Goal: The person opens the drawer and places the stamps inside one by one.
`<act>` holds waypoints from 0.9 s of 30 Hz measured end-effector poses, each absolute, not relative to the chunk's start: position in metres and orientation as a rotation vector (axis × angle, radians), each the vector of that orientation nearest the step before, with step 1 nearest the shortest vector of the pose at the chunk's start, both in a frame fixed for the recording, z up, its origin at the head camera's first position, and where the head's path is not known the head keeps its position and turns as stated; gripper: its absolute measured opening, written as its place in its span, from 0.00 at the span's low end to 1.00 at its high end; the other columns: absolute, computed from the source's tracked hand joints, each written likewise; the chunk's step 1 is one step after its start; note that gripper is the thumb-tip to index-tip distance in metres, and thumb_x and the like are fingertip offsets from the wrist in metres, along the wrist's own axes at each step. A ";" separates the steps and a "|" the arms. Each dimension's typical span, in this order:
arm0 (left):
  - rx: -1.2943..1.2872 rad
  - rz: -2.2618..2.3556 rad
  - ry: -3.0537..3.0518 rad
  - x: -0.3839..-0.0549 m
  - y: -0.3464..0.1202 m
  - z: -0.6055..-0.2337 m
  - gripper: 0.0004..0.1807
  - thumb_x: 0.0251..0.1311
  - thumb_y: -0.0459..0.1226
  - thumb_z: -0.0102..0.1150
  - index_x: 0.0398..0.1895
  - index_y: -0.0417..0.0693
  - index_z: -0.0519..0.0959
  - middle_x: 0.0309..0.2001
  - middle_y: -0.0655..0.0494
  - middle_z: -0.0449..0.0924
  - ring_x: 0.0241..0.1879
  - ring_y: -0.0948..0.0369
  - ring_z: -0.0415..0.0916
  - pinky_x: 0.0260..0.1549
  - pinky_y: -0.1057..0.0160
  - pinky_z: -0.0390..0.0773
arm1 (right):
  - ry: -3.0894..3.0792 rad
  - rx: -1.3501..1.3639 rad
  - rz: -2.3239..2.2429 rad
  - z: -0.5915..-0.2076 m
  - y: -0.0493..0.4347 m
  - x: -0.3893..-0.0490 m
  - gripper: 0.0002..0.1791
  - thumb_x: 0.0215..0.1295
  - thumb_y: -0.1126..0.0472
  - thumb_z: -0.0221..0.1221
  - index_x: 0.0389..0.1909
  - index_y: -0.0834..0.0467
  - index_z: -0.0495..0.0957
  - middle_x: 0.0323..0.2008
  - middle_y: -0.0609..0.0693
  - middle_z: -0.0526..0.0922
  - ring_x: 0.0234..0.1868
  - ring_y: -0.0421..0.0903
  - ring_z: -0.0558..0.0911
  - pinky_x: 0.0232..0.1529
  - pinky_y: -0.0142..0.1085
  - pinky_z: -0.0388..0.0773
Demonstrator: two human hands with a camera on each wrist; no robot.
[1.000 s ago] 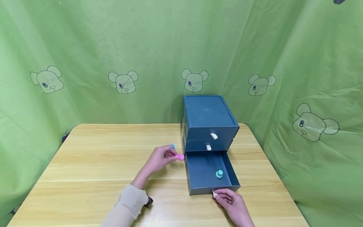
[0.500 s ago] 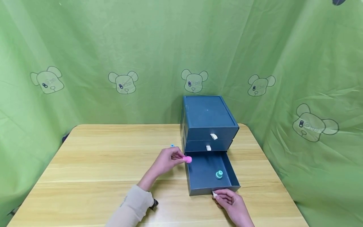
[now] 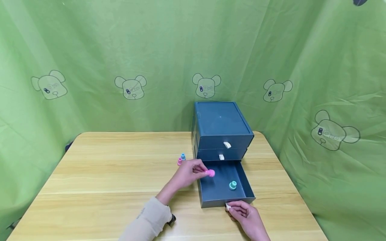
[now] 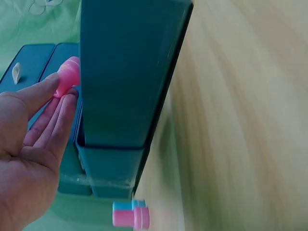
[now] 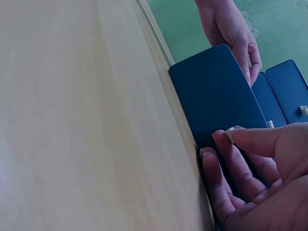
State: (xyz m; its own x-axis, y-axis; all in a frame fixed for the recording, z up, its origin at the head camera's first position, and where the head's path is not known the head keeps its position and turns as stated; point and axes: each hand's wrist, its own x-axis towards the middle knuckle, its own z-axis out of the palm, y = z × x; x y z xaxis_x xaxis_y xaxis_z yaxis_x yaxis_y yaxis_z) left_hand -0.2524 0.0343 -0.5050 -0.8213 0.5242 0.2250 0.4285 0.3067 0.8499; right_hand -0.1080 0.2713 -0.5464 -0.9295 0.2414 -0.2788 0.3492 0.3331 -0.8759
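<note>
Between thumb and fingertips, my left hand (image 3: 187, 174) pinches a small pink peg-like piece (image 3: 210, 173) with a wider ringed base. The piece is over the left part of the pulled-out bottom drawer (image 3: 211, 203), tilted sideways. A similar teal piece (image 3: 233, 185) stands inside that drawer, toward its front right. At the drawer's front, my right hand (image 3: 248, 219) pinches the white pull tab (image 3: 228, 206); the right wrist view shows thumb and fingertip on this tab (image 5: 230, 134). In the left wrist view the drawer's side wall (image 4: 127, 72) stands beside the held pink piece (image 4: 69, 77).
The dark blue drawer cabinet (image 3: 223, 117) stands at the back right, its two upper drawers shut, each with a white tab. Left of it on the wooden table (image 3: 105, 174) stand another pink piece (image 3: 179, 161) and a blue piece (image 3: 183, 156). A green curtain (image 3: 169, 50) hangs behind.
My left hand has moved right with the pink piece, from beside the drawer to over it. The other pink piece on the table has come into view. The right hand stays on the tab.
</note>
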 end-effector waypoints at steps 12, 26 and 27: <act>0.987 1.480 2.441 -0.254 0.069 -0.511 0.03 0.65 0.40 0.70 0.37 0.53 0.85 0.38 0.63 0.87 0.37 0.75 0.82 0.41 0.75 0.83 | 2.486 0.540 -1.674 -0.547 0.273 -0.107 0.08 0.69 0.68 0.64 0.47 0.63 0.86 0.39 0.52 0.90 0.40 0.46 0.88 0.40 0.35 0.88; 1.069 1.368 2.506 -0.258 0.090 -0.516 0.06 0.64 0.43 0.71 0.35 0.53 0.84 0.38 0.63 0.87 0.37 0.76 0.82 0.41 0.77 0.81 | 2.484 0.537 -1.675 -0.546 0.273 -0.108 0.09 0.70 0.69 0.63 0.48 0.63 0.86 0.39 0.52 0.89 0.41 0.47 0.88 0.40 0.35 0.88; 1.067 1.360 2.513 -0.258 0.091 -0.516 0.06 0.64 0.43 0.71 0.35 0.53 0.84 0.38 0.63 0.87 0.37 0.76 0.82 0.41 0.77 0.81 | 2.484 0.538 -1.674 -0.546 0.273 -0.108 0.09 0.70 0.69 0.63 0.48 0.63 0.86 0.39 0.52 0.89 0.41 0.47 0.88 0.40 0.35 0.88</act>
State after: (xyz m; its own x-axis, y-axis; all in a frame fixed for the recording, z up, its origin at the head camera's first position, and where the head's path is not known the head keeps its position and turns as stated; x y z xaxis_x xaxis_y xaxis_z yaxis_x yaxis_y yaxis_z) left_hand -0.2582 0.0912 -0.5163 -0.7517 0.6157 0.2363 0.5346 0.3589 0.7651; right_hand -0.1077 0.2729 -0.5460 -0.9327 0.2338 -0.2745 0.3422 0.3339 -0.8783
